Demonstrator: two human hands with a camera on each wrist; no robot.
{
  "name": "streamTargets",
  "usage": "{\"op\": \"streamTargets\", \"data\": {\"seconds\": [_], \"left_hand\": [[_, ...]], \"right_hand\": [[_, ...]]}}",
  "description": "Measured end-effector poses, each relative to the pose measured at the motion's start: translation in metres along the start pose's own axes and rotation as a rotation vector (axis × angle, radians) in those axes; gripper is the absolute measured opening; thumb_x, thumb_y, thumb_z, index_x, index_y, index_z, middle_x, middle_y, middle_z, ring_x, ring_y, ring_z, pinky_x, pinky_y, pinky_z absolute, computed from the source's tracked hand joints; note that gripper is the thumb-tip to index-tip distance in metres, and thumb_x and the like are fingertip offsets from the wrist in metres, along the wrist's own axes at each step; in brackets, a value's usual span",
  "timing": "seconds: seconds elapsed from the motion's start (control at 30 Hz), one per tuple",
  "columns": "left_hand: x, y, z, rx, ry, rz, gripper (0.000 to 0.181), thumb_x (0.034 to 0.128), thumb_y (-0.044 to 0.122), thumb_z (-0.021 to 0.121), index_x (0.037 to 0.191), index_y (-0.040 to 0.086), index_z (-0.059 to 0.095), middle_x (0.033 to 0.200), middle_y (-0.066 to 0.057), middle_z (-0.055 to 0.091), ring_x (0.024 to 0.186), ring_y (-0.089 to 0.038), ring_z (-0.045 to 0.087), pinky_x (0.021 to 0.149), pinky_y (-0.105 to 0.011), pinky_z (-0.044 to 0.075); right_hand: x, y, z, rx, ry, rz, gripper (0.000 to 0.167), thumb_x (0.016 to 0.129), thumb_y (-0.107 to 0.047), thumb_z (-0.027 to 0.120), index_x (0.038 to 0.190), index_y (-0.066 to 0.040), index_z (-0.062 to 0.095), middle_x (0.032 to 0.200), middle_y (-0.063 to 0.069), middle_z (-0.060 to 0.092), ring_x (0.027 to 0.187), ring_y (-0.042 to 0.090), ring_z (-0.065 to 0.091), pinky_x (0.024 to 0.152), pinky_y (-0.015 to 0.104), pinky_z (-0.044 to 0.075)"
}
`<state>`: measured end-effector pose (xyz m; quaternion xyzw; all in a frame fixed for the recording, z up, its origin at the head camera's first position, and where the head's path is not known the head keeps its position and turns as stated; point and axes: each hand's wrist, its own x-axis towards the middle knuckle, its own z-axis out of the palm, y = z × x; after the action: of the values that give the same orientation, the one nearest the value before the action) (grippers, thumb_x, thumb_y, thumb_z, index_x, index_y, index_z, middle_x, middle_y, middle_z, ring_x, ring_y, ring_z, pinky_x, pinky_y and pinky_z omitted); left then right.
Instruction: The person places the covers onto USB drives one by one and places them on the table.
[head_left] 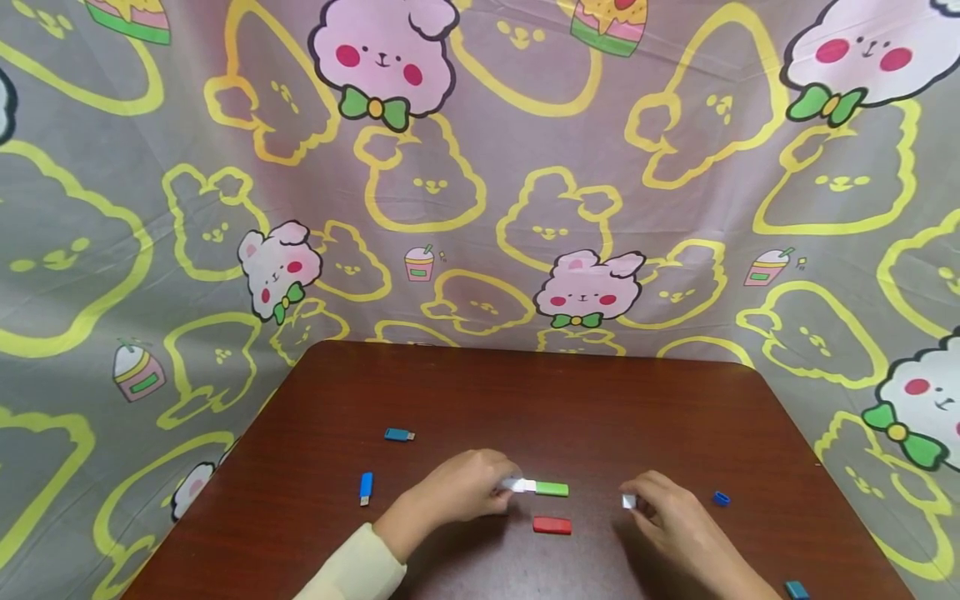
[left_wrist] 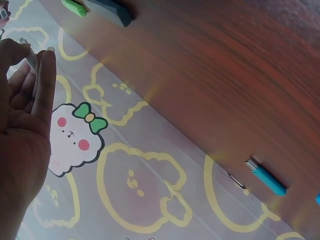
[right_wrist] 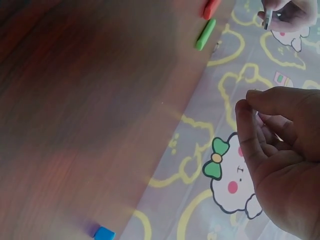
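Observation:
A white USB stick (head_left: pixel 517 484) is pinched in my left hand (head_left: pixel 467 486), its plug end toward the right. In the left wrist view, the thumb and fingers of that hand (left_wrist: pixel 30 100) hold the pale stick (left_wrist: pixel 33 61). A small white cap (head_left: pixel 628 502) is between the thumb and fingertips of my right hand (head_left: pixel 678 521); the right wrist view shows that hand (right_wrist: pixel 285 150) with fingertips together and the cap hidden. Between the hands lies a green stick (head_left: pixel 552 490), a red one (head_left: pixel 552 526) nearer the front.
On the left of the brown table (head_left: pixel 480 400) lie a teal USB stick (head_left: pixel 397 435) and a blue one (head_left: pixel 366 488), plugs bare. On the right are a blue cap (head_left: pixel 721 498) and a teal cap (head_left: pixel 797 590). A patterned cloth (head_left: pixel 480 250) hangs behind the table.

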<state>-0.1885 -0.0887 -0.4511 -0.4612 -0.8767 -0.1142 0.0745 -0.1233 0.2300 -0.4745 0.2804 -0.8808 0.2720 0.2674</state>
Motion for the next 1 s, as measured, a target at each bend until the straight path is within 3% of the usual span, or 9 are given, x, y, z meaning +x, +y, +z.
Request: {"op": "streamTargets", "data": {"seconds": [0.17, 0.4, 0.67, 1.0], "left_hand": [[0.001, 0.002, 0.001, 0.002, 0.008, 0.010, 0.012, 0.0815, 0.013, 0.078, 0.090, 0.015, 0.070, 0.077, 0.010, 0.056, 0.069, 0.000, 0.045, 0.062, -0.011, 0.037], [0.004, 0.005, 0.003, 0.007, 0.002, 0.006, 0.014, 0.0847, 0.017, 0.078, 0.097, 0.014, 0.074, 0.083, 0.008, 0.064, 0.070, 0.000, 0.048, 0.065, -0.010, 0.041], [0.006, 0.010, 0.004, 0.021, -0.003, 0.014, 0.015, 0.0836, 0.016, 0.078, 0.098, 0.015, 0.074, 0.084, 0.010, 0.063, 0.071, 0.002, 0.047, 0.065, -0.011, 0.041], [0.008, 0.014, 0.006, -0.006, 0.000, 0.028, 0.018, 0.0834, 0.015, 0.077, 0.101, 0.013, 0.074, 0.087, 0.008, 0.065, 0.073, 0.002, 0.049, 0.067, -0.010, 0.042]], "right_hand": [[0.004, -0.003, 0.003, 0.023, 0.001, -0.018, 0.039, 0.063, 0.016, 0.081, 0.092, -0.008, 0.071, 0.088, -0.007, 0.064, 0.071, -0.005, 0.054, 0.061, 0.010, 0.045], [0.008, -0.009, 0.005, 0.045, -0.055, 0.031, 0.036, 0.067, 0.012, 0.082, 0.094, -0.009, 0.071, 0.089, -0.008, 0.063, 0.073, -0.005, 0.054, 0.060, 0.017, 0.049], [0.011, -0.011, 0.012, 0.044, -0.006, -0.061, 0.040, 0.062, 0.015, 0.082, 0.092, -0.009, 0.071, 0.088, -0.006, 0.064, 0.071, -0.002, 0.055, 0.061, 0.010, 0.045], [0.015, -0.019, 0.014, 0.069, -0.074, -0.025, 0.034, 0.069, 0.013, 0.079, 0.094, -0.008, 0.070, 0.092, -0.005, 0.064, 0.074, -0.003, 0.056, 0.061, 0.016, 0.050]]}}
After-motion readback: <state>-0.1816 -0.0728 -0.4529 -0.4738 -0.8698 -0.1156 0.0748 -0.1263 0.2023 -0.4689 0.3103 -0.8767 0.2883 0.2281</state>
